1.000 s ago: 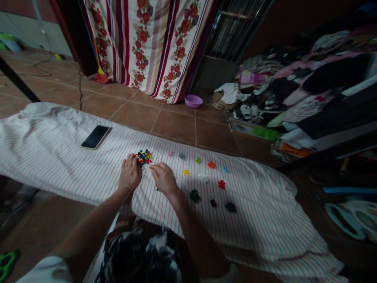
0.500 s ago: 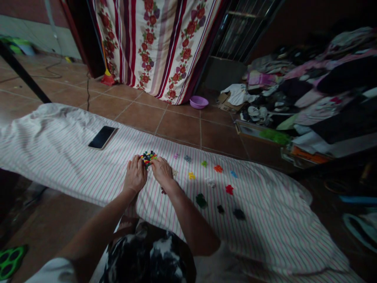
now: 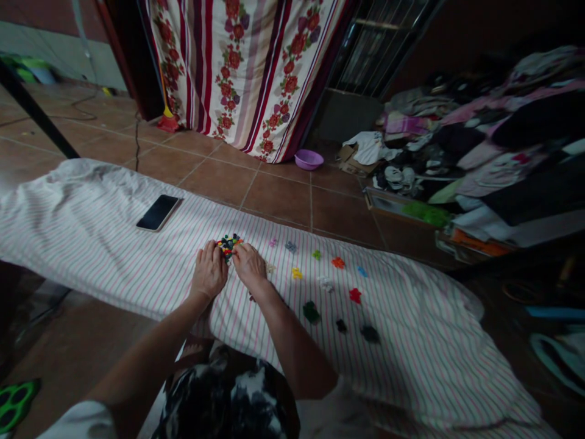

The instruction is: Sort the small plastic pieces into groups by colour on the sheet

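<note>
A mixed heap of small coloured pieces (image 3: 228,245), perhaps toy bricks, lies on a striped cloth (image 3: 183,268). At its left edge my left hand (image 3: 210,270) rests with fingers stretched out, tips touching the pieces. My right hand (image 3: 249,264) is at the heap's right side, fingers bent and pressed together; whatever they pinch is hidden. To the right lie small one-colour groups: yellow pieces (image 3: 297,274), orange pieces (image 3: 337,263), red pieces (image 3: 355,296), dark green pieces (image 3: 311,312), grey pieces (image 3: 291,246), white pieces (image 3: 326,283) and several others. My right forearm partly covers brown pieces (image 3: 251,297).
A phone (image 3: 158,213) lies on the cloth at the left. Beyond the cloth's far edge are a tiled floor (image 3: 278,192), a purple basin (image 3: 309,160) and a floral curtain (image 3: 256,79). Heaped clothes (image 3: 493,134) stand at the right.
My right hand has shifted very slightly left at the heap, its fingers drawn in a little. My left hand stays almost where it was. The sorted groups look the same.
</note>
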`<state>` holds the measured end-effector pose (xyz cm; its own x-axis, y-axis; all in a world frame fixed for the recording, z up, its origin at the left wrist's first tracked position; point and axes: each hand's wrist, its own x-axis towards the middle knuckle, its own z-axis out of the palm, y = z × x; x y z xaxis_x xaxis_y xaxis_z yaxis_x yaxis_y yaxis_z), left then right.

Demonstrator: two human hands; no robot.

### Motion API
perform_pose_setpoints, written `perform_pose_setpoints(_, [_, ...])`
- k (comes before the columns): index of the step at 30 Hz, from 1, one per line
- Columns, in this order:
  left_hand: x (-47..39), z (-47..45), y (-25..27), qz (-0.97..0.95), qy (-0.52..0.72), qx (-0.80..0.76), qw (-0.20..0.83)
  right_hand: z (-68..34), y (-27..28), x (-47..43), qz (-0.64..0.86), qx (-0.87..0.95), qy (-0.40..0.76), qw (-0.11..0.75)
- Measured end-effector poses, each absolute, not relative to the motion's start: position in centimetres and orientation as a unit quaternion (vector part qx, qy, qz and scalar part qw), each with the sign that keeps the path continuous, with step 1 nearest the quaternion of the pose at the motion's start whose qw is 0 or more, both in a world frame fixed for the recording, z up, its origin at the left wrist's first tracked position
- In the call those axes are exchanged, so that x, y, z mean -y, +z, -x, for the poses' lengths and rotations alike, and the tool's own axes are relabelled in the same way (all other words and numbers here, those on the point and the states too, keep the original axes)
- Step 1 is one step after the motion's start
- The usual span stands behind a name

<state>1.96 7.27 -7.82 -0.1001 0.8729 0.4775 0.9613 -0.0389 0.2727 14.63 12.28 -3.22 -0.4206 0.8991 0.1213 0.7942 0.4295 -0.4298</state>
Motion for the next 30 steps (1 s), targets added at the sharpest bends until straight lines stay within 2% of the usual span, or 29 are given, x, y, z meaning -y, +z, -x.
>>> perform_pose_setpoints(6, [-7.2, -1.9, -7.6, 0.668, -0.281, 0.684, 0.083, -15.3, -3.1, -11.1, 0.499, 0.804, 0.211, 0.245])
perform_pose_setpoints(11, [-7.1, -1.9, -7.3, 0.671, -0.280, 0.683, 0.074, -15.8, -2.7, -9.5, 0.495, 0.787, 0.243, 0.275])
perform_pose_setpoints(22, [-6.8, -1.6, -7.2, 0.687, -0.299, 0.659, 0.074, -21.0, -2.5, -4.3, 0.528, 0.726, 0.239, 0.370])
perform_pose_setpoints(30, [-6.9, -1.5, -7.3, 0.699, -0.313, 0.637, 0.085, -30.4, -5.0, 0.1, 0.607, 0.622, 0.166, 0.466])
